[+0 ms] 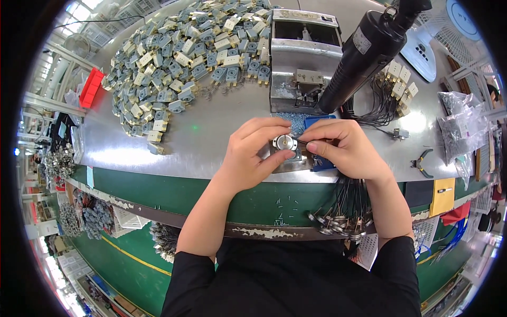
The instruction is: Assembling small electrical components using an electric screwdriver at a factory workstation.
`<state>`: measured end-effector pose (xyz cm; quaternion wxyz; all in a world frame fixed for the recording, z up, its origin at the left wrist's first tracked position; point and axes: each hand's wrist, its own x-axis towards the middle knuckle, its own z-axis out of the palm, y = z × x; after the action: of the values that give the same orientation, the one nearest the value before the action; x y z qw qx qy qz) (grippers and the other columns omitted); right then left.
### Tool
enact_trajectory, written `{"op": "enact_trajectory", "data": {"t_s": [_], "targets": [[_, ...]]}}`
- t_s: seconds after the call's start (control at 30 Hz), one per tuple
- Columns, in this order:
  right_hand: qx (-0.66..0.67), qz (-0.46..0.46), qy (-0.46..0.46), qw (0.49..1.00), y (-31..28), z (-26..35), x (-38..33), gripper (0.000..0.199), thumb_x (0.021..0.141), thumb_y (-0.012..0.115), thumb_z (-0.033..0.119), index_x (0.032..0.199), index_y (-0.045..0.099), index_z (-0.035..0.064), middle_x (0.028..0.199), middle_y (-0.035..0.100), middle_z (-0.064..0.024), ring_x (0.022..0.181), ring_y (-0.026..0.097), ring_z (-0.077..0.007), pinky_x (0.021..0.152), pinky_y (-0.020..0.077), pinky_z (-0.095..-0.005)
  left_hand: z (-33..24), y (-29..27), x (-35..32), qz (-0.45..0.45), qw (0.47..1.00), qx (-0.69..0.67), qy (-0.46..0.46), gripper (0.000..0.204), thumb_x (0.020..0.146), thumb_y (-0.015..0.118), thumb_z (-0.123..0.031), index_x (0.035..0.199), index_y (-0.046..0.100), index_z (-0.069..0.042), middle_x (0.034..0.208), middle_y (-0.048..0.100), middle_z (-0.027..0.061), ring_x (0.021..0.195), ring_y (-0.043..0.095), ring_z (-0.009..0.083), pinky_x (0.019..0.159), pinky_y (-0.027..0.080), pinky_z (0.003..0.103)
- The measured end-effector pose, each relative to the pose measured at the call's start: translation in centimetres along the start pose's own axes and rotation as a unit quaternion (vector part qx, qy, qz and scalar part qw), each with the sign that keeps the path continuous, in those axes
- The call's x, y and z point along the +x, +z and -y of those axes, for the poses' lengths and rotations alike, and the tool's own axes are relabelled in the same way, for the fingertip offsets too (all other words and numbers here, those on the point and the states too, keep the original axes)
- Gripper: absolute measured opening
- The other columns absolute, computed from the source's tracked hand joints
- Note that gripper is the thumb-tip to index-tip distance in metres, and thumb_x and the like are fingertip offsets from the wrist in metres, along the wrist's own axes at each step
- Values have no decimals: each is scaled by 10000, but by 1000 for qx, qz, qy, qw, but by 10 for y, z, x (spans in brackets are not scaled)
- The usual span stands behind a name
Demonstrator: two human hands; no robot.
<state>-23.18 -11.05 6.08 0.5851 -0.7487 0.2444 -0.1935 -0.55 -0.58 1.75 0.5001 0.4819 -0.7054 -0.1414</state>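
Observation:
My left hand (pixel 252 150) is closed round a small round metal part (pixel 285 142) with a brass-coloured centre, thumb at its lower edge and fingers at its upper side. This part sits on a dark grey square housing (pixel 296 153), mostly covered by the hands. Close on its right, my right hand (pixel 348 148) pinches what looks like a thin dark wire at the part's edge. Blue screws (pixel 299 122) and a blue tray (pixel 323 164) lie beside and partly under the right hand. Beneath that hand hang black wires ending in round metal parts (pixel 340 219).
A large heap of grey and cream housings (pixel 185 58) covers the back left. Behind my hands stands a metal machine (pixel 306 53) with a black electric screwdriver (pixel 364 53) leaning across it. Wired cream blocks (pixel 398 82), pliers (pixel 422 164), plastic bags (pixel 465 127) and a red bin (pixel 92 87) lie around.

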Motion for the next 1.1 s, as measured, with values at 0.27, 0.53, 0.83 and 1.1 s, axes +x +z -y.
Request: {"op": "enact_trajectory", "data": {"t_s": [0.27,0.53,0.83,1.1], "targets": [[-81,-23,36,996,5,5,-1,158,938,708,6,1073,764,-55,906,748,-150,778,686,-204,727,539,-316,4,8,-6,45,998,-12,-32,353,737,927,-105,1009,715,-31,1085,756,119,1167,710,338,960,573,435],[-169,-11,58,984,6,-5,-3,107,908,711,-14,998,754,-52,872,727,-156,755,667,-205,697,517,-346,12,21,-14,69,997,12,-34,346,748,926,-111,1002,706,-28,1070,752,121,1142,720,326,943,584,422],[-185,7,31,982,6,-13,-4,100,884,693,-20,971,719,-63,866,698,-190,780,673,-289,712,521,-370,8,21,-12,90,986,-80,-117,337,769,907,-73,1049,731,-12,1153,743,150,1112,719,296,955,571,388],[-233,13,-42,972,7,-12,-3,101,882,689,-26,974,714,-60,898,684,-186,845,678,-370,751,543,-417,13,19,-10,109,977,-123,-138,326,770,901,-67,1054,751,-10,1165,757,142,1099,734,299,959,573,385]]}}
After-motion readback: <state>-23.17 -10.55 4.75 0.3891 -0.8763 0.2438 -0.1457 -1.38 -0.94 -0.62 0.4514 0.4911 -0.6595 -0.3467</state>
